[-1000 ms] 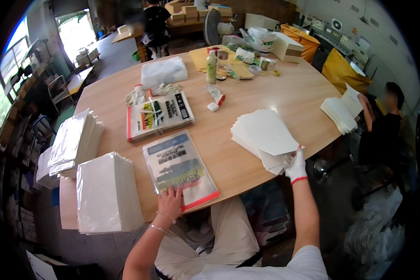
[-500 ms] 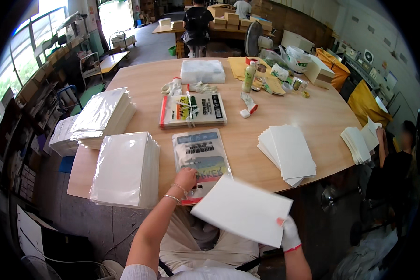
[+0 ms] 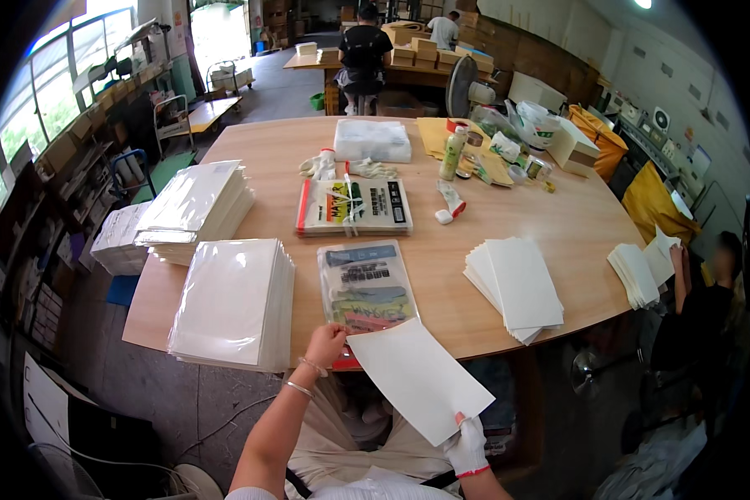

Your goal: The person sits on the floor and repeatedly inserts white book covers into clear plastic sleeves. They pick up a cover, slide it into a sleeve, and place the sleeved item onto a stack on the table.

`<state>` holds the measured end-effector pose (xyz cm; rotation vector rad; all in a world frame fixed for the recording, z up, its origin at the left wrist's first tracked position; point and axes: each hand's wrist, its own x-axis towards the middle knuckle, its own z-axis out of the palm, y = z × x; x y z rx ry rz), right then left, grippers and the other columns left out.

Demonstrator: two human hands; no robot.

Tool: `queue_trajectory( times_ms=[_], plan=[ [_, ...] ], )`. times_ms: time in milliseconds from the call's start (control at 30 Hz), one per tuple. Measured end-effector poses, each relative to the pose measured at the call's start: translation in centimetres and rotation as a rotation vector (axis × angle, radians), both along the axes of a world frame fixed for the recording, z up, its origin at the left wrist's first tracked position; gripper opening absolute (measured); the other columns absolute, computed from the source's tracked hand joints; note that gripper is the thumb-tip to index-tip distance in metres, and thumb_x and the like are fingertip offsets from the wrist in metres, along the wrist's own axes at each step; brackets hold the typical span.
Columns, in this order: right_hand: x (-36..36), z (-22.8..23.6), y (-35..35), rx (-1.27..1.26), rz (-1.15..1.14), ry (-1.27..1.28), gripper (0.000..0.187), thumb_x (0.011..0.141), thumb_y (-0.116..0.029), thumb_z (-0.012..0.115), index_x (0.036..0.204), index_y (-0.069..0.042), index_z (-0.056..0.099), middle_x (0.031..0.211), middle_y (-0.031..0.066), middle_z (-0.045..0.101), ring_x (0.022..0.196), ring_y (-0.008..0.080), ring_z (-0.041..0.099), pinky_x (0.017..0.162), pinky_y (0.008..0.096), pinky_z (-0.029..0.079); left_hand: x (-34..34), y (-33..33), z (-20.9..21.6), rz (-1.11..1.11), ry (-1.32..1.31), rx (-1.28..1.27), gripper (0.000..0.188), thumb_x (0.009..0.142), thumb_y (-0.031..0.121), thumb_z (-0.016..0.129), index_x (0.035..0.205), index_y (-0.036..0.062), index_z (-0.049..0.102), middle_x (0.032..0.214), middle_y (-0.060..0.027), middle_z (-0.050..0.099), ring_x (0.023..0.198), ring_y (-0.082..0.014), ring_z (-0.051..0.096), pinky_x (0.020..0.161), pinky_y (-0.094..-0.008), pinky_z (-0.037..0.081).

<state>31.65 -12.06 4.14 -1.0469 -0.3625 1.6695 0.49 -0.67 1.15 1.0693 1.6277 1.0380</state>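
Pinching the near corner of a white sheet (image 3: 419, 377) in my gloved right hand (image 3: 467, 444), grip clamped on it, I hold it tilted over my lap, its far edge reaching the tabletop (image 3: 558, 225) rim. My bare left hand (image 3: 325, 343), bracelets at the wrist, has its grip clamped on the near edge of a clear printed bag (image 3: 365, 292) lying flat at the tabletop's front edge; the sheet's far corner sits just beside that bag's near end. Left of the bag: a stack of clear bags (image 3: 233, 302). Right of it: a fanned stack of white sheets (image 3: 517, 285). Farther out lies a bundle of printed packs (image 3: 354, 206), then a green bottle (image 3: 451, 153) upright.
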Motion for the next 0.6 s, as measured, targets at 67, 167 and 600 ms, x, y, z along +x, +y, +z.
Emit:
queue_trajectory(
  times_ms=[67,167,600],
  plan=[
    [-0.6,1.0,-0.5,0.006,-0.024,-0.016,0.033,0.088,-0.008,0.041,0.121,-0.008,0.042,0.111,0.0068,0.053,0.096,0.0178,0.056,0.073,0.0326,0.051,1.4,-1.2,0.8,-0.008,0.185,0.136,0.019,0.082,0.01,0.049,0.088,-0.0029,0.061,0.067,-0.0127,0.062,0.064,-0.0166,0.061,0.057,-0.0287,0.048],
    [-1.0,1.9,-1.0,-0.111,-0.056,0.031,0.026,0.09,-0.011,0.042,0.115,-0.008,0.045,0.098,0.0037,0.055,0.079,0.0132,0.055,0.061,0.0286,0.048,4.6,-3.5,-0.5,0.058,-0.236,0.174,0.025,0.084,0.008,0.049,0.108,-0.0013,0.051,0.08,-0.007,0.062,0.073,-0.0188,0.061,0.066,-0.0317,0.049],
    [-4.1,-1.8,1.6,-0.267,0.189,0.092,0.01,0.089,-0.016,0.047,0.097,-0.011,0.05,0.075,0.0008,0.05,0.064,0.0158,0.051,0.065,0.0404,0.048,15.2,-9.2,-19.6,-0.279,0.351,0.296,0.035,0.09,0.026,0.042,0.118,0.0064,0.048,0.114,-0.0095,0.054,0.104,-0.0238,0.051,0.09,-0.0353,0.041]
  ],
)
